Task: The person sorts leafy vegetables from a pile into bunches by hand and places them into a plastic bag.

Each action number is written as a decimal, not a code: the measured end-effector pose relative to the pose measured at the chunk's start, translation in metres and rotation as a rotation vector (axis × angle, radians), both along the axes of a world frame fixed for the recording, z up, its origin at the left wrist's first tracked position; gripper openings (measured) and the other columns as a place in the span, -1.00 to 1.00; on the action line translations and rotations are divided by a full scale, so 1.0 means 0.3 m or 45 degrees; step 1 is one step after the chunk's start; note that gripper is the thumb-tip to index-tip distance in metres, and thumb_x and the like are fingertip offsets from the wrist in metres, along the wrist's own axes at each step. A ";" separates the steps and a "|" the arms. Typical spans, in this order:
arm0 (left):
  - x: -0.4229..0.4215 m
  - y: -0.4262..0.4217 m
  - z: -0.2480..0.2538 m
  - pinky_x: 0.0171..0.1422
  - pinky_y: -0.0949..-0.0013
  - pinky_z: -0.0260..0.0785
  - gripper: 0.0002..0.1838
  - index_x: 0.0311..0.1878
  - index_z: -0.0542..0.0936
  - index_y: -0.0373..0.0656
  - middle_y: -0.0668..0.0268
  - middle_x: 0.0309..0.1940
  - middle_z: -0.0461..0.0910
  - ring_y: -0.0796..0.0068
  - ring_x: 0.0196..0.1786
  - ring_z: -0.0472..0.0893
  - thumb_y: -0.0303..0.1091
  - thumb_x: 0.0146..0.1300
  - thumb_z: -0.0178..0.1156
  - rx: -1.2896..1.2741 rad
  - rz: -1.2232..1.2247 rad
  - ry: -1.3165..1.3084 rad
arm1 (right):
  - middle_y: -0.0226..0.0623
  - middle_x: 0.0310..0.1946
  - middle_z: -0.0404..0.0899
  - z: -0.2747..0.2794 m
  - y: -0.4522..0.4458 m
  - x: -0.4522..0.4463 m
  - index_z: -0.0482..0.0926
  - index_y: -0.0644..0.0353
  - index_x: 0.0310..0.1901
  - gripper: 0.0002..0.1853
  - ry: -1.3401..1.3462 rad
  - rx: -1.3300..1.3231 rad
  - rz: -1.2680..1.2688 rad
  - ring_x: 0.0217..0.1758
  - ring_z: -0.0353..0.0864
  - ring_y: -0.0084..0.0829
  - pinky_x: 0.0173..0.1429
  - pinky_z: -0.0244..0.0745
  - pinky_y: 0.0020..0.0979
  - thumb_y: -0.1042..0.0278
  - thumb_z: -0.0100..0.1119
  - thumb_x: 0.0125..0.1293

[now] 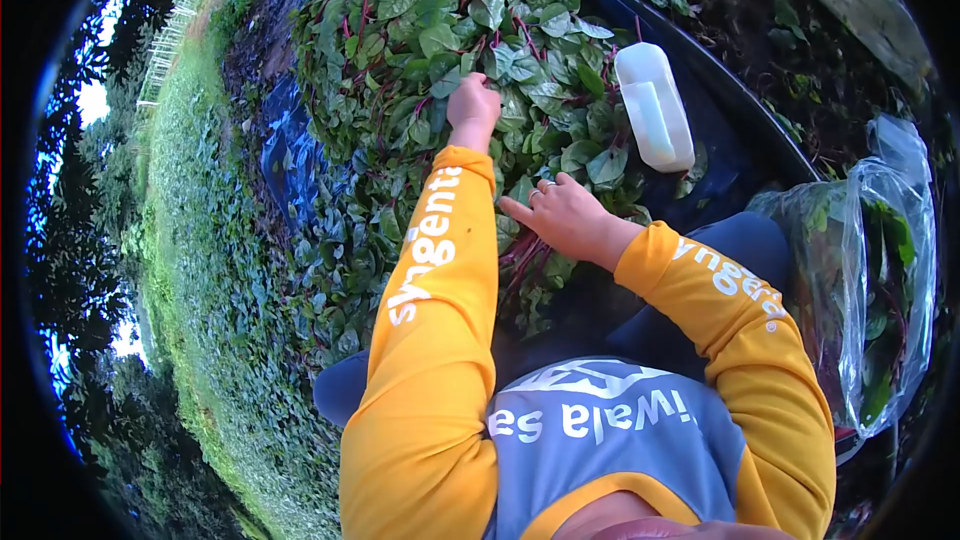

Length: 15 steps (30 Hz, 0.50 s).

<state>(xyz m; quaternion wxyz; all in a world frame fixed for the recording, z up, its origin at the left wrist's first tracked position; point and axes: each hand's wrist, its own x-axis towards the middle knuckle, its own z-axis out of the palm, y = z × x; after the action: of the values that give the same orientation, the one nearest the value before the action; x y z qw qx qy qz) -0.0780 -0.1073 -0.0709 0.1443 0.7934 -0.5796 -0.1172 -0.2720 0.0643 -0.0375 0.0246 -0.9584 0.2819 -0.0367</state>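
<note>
Reaching into the pile of leafy stems (440,15), the left hand (472,108) curls its fingers among the leaves; whether they grip a stem cannot be told. The right hand (570,218) rests over nearer stems, thumb apart from bent fingers, any grasp hidden; right of these fingers lie a white container (655,105) and, farther off, a clear plastic bag (855,270).

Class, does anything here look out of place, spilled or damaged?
Perhaps the white plastic container: it sits askew against the right edge of the leafy heap, looking odd beside loose greens. No spill is evident.
</note>
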 end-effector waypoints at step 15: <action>0.489 0.457 0.115 0.21 0.45 0.47 -0.61 0.17 0.68 -0.17 0.38 0.02 0.72 0.54 0.04 0.65 -0.62 0.28 0.25 0.322 -0.076 1.495 | -0.33 -0.09 0.61 -0.029 -0.022 0.007 0.64 0.07 -0.19 -0.85 -0.160 -0.107 0.035 0.07 0.58 -0.32 0.11 0.46 -0.30 0.34 0.17 0.23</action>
<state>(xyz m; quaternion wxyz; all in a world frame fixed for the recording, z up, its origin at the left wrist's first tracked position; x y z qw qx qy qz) 0.0688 0.0298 -0.0363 0.3415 0.5903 -0.4065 -0.6081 -0.2699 0.0576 -0.0462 0.0025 -0.9582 0.2648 -0.1082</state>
